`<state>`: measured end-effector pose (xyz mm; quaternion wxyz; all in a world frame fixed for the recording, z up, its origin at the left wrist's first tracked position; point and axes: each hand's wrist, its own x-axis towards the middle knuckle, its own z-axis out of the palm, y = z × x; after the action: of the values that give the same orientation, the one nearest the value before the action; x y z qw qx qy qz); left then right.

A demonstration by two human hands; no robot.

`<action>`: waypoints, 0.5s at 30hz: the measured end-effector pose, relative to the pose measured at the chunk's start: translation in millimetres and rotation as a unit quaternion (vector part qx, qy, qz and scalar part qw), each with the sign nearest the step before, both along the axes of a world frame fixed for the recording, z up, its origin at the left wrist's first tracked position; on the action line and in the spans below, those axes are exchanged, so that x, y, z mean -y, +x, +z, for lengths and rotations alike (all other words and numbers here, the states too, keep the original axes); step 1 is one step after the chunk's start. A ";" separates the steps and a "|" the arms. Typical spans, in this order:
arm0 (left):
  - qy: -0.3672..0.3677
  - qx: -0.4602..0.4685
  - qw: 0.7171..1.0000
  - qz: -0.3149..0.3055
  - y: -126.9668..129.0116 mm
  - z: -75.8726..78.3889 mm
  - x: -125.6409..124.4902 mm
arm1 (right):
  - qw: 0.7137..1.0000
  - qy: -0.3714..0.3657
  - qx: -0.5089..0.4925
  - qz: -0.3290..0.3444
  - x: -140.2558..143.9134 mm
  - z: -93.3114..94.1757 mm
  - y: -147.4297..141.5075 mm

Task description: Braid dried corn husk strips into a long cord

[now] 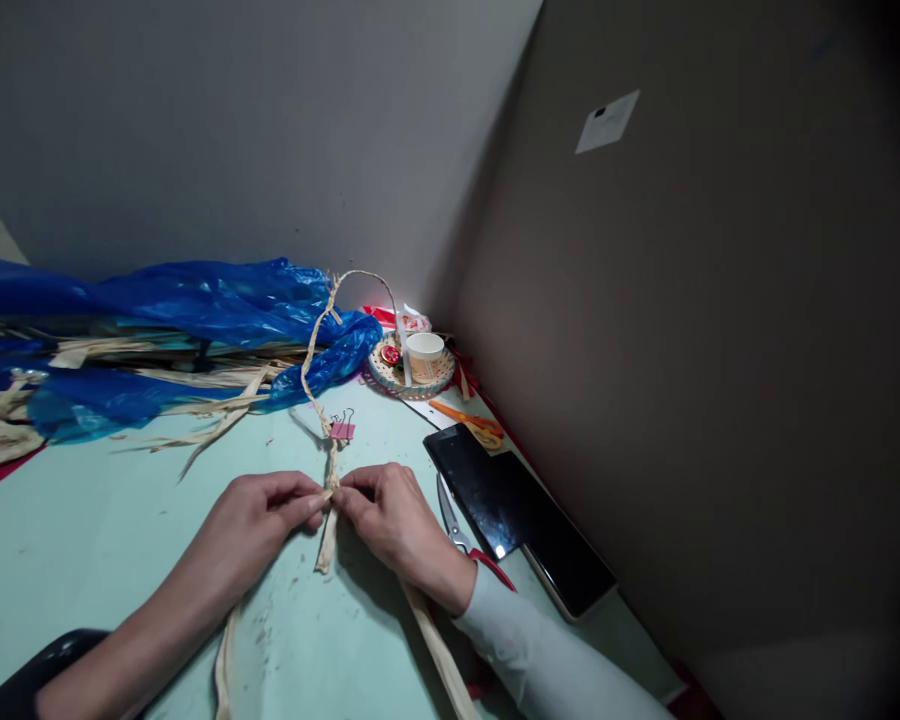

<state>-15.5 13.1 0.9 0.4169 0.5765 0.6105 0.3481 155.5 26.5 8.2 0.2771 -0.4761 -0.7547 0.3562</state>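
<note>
A pale braid of dried plant strips (309, 362) runs from the far side of the table toward me. Pinched at its near end are my left hand (270, 510) and my right hand (397, 520), fingertips almost touching. One loose strip end (327, 548) hangs below the fingers. Two longer strips, a left strip (226, 665) and a right strip (439, 650), trail under my wrists toward the near edge. Just beyond my fingers, a pink binder clip (342, 431) sits at the braid. Exactly which strip each hand holds is partly hidden by the fingers.
Blue plastic sheeting (217, 300) with dried strips lies at the back left. At the back right, a woven basket (379, 378) holds a paper cup (425, 358). Orange-handled scissors (471, 418), two dark phones (487, 490) and red-handled shears (454, 520) lie right, near the wall.
</note>
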 end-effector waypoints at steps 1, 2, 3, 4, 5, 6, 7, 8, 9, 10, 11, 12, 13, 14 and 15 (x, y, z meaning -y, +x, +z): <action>-0.014 0.006 1.000 0.007 -0.6 1.2 -1.2 | 1.000 0.011 0.018 0.002 1.3 2.7 0.1; -0.024 0.003 1.000 0.013 -0.2 2.8 -1.7 | 0.999 0.021 0.039 0.001 2.8 5.2 -0.2; -0.025 -0.012 0.999 0.019 1.1 4.6 -1.2 | 0.998 0.029 0.058 -0.003 4.4 7.2 -0.9; -0.017 -0.036 0.999 0.023 3.5 6.5 0.2 | 0.997 0.033 0.071 -0.008 5.9 8.3 -1.8; -0.002 -0.066 0.997 0.028 6.7 8.3 2.6 | 0.997 0.033 0.074 -0.014 7.2 8.4 -3.0; 0.018 -0.100 0.994 0.036 10.6 9.9 5.7 | 0.997 0.029 0.062 -0.020 8.0 7.2 -4.2; 0.039 -0.135 0.989 0.046 14.9 11.1 9.2 | 0.999 0.020 0.037 -0.022 8.4 4.9 -5.3; 0.063 -0.168 0.982 0.057 19.3 11.5 12.9 | 1.000 0.006 0.001 -0.021 8.2 1.8 -6.2; 0.089 -0.199 0.974 0.068 23.4 11.1 16.4 | 0.999 -0.011 -0.039 -0.017 7.6 -1.7 -6.8; 0.122 -0.226 0.964 0.071 26.9 9.8 19.6 | 0.996 -0.030 -0.078 -0.012 6.6 -5.3 -7.1; 0.160 -0.253 0.952 0.071 29.6 7.6 22.2 | 0.992 -0.049 -0.112 -0.003 5.5 -8.4 -7.0; 0.196 -0.279 0.938 0.066 31.6 4.6 24.3 | 0.988 -0.069 -0.139 0.005 4.5 -11.0 -6.7; 0.228 -0.305 0.923 0.059 32.7 1.1 26.1 | 0.983 -0.088 -0.161 0.013 3.6 -12.7 -6.2; 0.254 -0.330 0.908 0.049 33.3 -2.6 27.9 | 0.978 -0.104 -0.181 0.019 3.0 -13.6 -5.7; 0.276 -0.354 0.893 0.038 33.6 -6.3 29.7 | 0.972 -0.118 -0.200 0.022 2.7 -13.9 -5.3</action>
<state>18.1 -16.7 -5.4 -0.0163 0.7298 0.6184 0.2910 150.2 23.8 -5.7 0.3559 -0.4080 -0.6470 0.5369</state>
